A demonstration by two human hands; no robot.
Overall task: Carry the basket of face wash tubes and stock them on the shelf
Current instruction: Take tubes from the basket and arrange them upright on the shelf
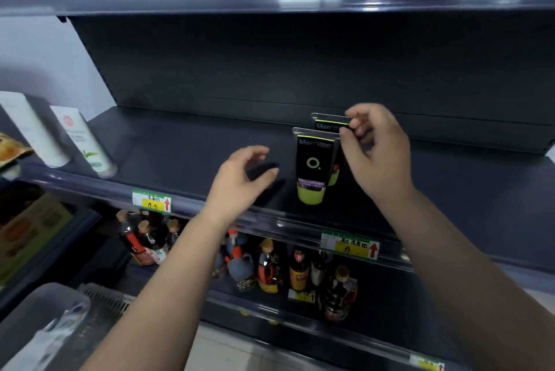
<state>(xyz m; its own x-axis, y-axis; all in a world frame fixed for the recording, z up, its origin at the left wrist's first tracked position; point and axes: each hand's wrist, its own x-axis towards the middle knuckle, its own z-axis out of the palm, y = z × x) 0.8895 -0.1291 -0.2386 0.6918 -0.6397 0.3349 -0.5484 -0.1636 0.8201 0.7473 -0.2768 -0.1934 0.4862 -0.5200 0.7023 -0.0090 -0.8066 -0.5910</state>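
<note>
Landmark: dark shelf [186, 142], middle tier of a dark store rack.
White tubes [81, 136]: two, leaning at the far left end of the shelf, blurred.
Price tags [151, 201]: yellow-and-green with red arrows, on the front rail of the shelf; a second one sits further right.
Bottles [267, 265]: dark sauce bottles with gold and red caps, on the tier below the shelf.
Basket [99, 298]: grey slatted rim, below and left of the shelf; contents blurred.
Front tube [312, 169]: black body, lime-green lower band, "Men" lettering, clear crimped top; stands cap-down, mid-shelf.
Rear tube [330, 125]: same design, directly behind the front tube, mostly hidden by it.
Right hand [375, 148]: fingertips pinch the rear tube's top edge.
Left hand [243, 178]: hovers left of the front tube, fingers loosely spread, holding nothing.
</note>
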